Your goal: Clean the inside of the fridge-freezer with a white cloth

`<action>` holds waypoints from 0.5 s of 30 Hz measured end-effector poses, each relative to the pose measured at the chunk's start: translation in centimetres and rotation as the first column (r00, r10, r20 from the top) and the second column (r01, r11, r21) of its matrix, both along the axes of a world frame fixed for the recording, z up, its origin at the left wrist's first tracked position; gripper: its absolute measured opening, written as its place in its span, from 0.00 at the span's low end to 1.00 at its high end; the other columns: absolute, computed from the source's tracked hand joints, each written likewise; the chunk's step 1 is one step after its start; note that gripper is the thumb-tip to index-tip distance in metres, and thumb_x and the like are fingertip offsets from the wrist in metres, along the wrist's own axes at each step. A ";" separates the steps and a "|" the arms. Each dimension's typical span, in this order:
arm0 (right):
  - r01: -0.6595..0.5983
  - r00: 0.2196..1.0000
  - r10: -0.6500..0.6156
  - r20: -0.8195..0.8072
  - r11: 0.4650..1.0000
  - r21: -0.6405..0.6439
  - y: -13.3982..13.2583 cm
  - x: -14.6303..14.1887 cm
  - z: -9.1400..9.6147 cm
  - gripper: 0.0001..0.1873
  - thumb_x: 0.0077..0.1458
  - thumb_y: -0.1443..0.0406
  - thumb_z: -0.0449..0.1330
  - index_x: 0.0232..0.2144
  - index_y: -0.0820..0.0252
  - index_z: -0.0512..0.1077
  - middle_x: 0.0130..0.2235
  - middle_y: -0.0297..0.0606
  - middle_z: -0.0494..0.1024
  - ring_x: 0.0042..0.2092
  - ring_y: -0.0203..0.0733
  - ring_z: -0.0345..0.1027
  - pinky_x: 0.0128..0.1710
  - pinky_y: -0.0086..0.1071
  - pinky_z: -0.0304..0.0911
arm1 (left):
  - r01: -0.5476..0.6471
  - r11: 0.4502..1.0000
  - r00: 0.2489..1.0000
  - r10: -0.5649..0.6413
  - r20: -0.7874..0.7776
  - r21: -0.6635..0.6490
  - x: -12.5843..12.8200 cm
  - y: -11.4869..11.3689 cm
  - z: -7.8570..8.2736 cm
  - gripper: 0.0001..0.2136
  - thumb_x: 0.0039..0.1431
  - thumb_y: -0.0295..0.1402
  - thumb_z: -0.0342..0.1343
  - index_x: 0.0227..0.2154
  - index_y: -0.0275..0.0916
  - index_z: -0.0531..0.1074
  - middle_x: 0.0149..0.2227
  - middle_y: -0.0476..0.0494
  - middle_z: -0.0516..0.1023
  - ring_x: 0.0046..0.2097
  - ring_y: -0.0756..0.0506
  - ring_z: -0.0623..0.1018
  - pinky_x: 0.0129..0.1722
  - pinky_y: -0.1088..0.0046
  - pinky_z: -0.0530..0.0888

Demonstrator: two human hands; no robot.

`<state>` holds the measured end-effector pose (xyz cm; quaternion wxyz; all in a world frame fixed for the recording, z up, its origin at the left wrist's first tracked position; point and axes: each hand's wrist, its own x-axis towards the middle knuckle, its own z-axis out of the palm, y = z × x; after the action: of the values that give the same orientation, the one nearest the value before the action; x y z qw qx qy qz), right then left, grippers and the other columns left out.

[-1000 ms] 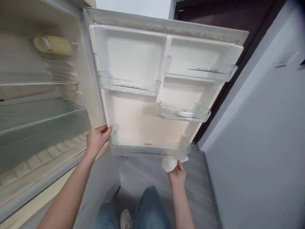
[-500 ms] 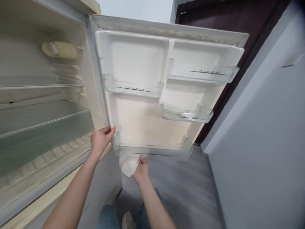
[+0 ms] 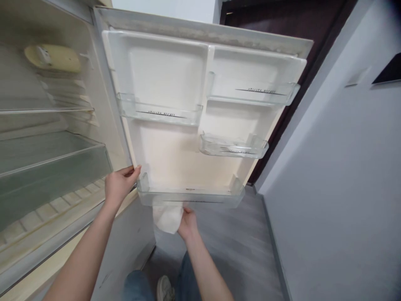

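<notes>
An open fridge door [image 3: 175,154] faces me, its inner side white with clear plastic bins. My left hand [image 3: 118,184] grips the door's lower hinge-side edge, fingers closed round it. My right hand [image 3: 188,222] is closed on a white cloth [image 3: 167,217] and holds it against the underside of the bottom door bin [image 3: 191,196], near the bin's left end.
The fridge interior [image 3: 46,159] with glass shelves lies to the left. Three more clear door bins [image 3: 233,146] hang above. A grey wall [image 3: 338,188] stands close on the right, a dark doorway [image 3: 282,25] behind the door. My legs and a shoe [image 3: 164,288] are on the grey floor below.
My right hand slid the cloth leftward along the bottom bin's underside, from its right end to its left end. My left hand kept its grip on the door edge.
</notes>
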<state>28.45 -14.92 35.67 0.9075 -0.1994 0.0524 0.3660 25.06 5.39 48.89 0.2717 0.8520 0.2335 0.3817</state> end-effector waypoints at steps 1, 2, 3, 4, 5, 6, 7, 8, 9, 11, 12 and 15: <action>0.031 0.999 -0.031 0.008 0.999 -0.010 -1.8 0.3 -0.4 0.16 0.47 0.64 0.47 0.30 0.64 0.72 0.35 0.47 0.80 0.48 0.51 0.71 0.52 0.51 0.63 | -0.003 1.000 1.000 0.003 -0.001 0.006 0.0 0.0 0.0 0.22 0.52 0.49 0.51 0.37 0.36 0.80 0.38 0.34 0.83 0.45 0.36 0.80 0.37 0.68 0.72; 0.065 0.998 -0.065 0.023 0.998 -0.019 -3.7 0.7 -0.8 0.15 0.48 0.63 0.48 0.30 0.64 0.73 0.36 0.48 0.80 0.49 0.51 0.71 0.53 0.51 0.62 | -0.009 1.000 1.000 0.009 -0.003 0.012 0.0 0.1 -0.1 0.22 0.52 0.49 0.51 0.37 0.37 0.80 0.38 0.35 0.83 0.45 0.36 0.80 0.37 0.68 0.72; 0.103 0.994 -0.102 0.048 0.994 -0.025 -5.8 1.1 -1.2 0.14 0.49 0.63 0.50 0.30 0.64 0.73 0.37 0.47 0.80 0.49 0.51 0.71 0.54 0.51 0.61 | -0.018 1.000 1.000 0.018 -0.007 0.018 0.0 0.1 -0.1 0.22 0.52 0.50 0.51 0.37 0.37 0.80 0.37 0.35 0.83 0.45 0.36 0.80 0.37 0.67 0.73; 0.147 0.986 -0.144 0.080 0.989 -0.030 -7.9 1.6 -1.7 0.13 0.49 0.63 0.51 0.30 0.64 0.73 0.37 0.47 0.80 0.50 0.51 0.70 0.55 0.52 0.60 | -0.028 0.999 1.000 0.028 -0.014 0.024 0.0 0.1 -0.1 0.22 0.52 0.50 0.51 0.37 0.38 0.80 0.37 0.36 0.83 0.45 0.36 0.80 0.38 0.67 0.73; 0.197 0.975 -0.192 0.110 0.980 -0.037 -10.1 2.1 -2.2 0.12 0.49 0.63 0.52 0.30 0.63 0.73 0.37 0.47 0.80 0.50 0.51 0.70 0.55 0.52 0.60 | -0.035 0.999 0.999 0.036 -0.021 0.030 0.0 0.1 -0.1 0.22 0.52 0.50 0.51 0.37 0.38 0.80 0.37 0.36 0.83 0.46 0.36 0.80 0.38 0.67 0.73; 0.254 0.959 -0.247 0.137 0.966 -0.043 -12.1 2.6 -2.6 0.11 0.49 0.63 0.53 0.30 0.63 0.74 0.36 0.46 0.80 0.49 0.51 0.71 0.55 0.53 0.60 | -0.038 0.999 0.999 0.039 -0.026 0.036 0.0 0.1 -0.1 0.22 0.52 0.50 0.50 0.38 0.38 0.80 0.37 0.36 0.83 0.46 0.36 0.80 0.39 0.67 0.73; 0.315 0.940 -0.304 0.158 0.948 -0.051 -14.0 3.1 -3.0 0.11 0.49 0.63 0.53 0.30 0.62 0.74 0.35 0.44 0.80 0.49 0.50 0.71 0.55 0.53 0.60 | -0.040 0.998 0.999 0.041 -0.028 0.041 0.1 0.1 -0.1 0.22 0.52 0.50 0.50 0.38 0.38 0.79 0.38 0.37 0.83 0.46 0.36 0.80 0.39 0.67 0.73; 0.374 0.917 -0.359 0.175 0.925 -0.059 -15.7 3.6 -3.4 0.10 0.49 0.64 0.53 0.30 0.60 0.74 0.34 0.42 0.80 0.48 0.49 0.72 0.55 0.53 0.60 | -0.040 0.998 0.999 0.041 -0.032 0.043 0.1 0.0 -0.1 0.23 0.52 0.50 0.50 0.38 0.38 0.79 0.38 0.37 0.83 0.46 0.36 0.80 0.39 0.67 0.73; 0.429 0.892 -0.411 0.189 0.901 -0.068 -17.1 3.9 -3.6 0.10 0.50 0.64 0.53 0.30 0.60 0.74 0.33 0.40 0.81 0.46 0.48 0.73 0.55 0.52 0.60 | -0.038 0.998 0.999 0.040 -0.033 0.042 0.1 0.0 -0.1 0.23 0.52 0.50 0.50 0.38 0.38 0.79 0.38 0.37 0.83 0.46 0.36 0.80 0.39 0.67 0.73; 0.521 0.846 -0.497 0.193 0.848 -0.097 -18.8 4.4 -3.9 0.10 0.51 0.64 0.53 0.31 0.58 0.74 0.32 0.38 0.81 0.43 0.46 0.75 0.55 0.52 0.61 | -0.038 0.998 0.999 0.039 -0.027 0.042 0.0 -0.1 -0.1 0.23 0.52 0.50 0.50 0.38 0.38 0.79 0.37 0.37 0.84 0.46 0.36 0.80 0.38 0.67 0.73; 0.560 0.824 -0.535 0.186 0.820 -0.121 -19.2 4.5 -3.9 0.11 0.51 0.63 0.53 0.32 0.58 0.74 0.32 0.38 0.81 0.41 0.45 0.75 0.54 0.51 0.62 | -0.039 0.998 0.999 0.040 -0.022 0.043 0.0 -0.1 -0.1 0.23 0.52 0.50 0.50 0.38 0.38 0.79 0.37 0.37 0.84 0.46 0.36 0.80 0.39 0.68 0.73; 0.699 0.714 -0.681 0.163 0.677 -0.231 -19.2 4.6 -3.5 0.12 0.52 0.64 0.52 0.36 0.59 0.73 0.33 0.38 0.80 0.39 0.45 0.76 0.51 0.50 0.65 | -0.045 0.998 0.999 0.046 -0.029 0.047 -0.1 -0.1 0.0 0.23 0.53 0.50 0.49 0.38 0.39 0.79 0.38 0.37 0.83 0.47 0.36 0.79 0.38 0.68 0.73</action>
<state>33.01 -34.17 32.18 0.9424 -0.3006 0.1453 -0.0208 25.00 5.27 48.84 0.2396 0.8583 0.2479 0.3801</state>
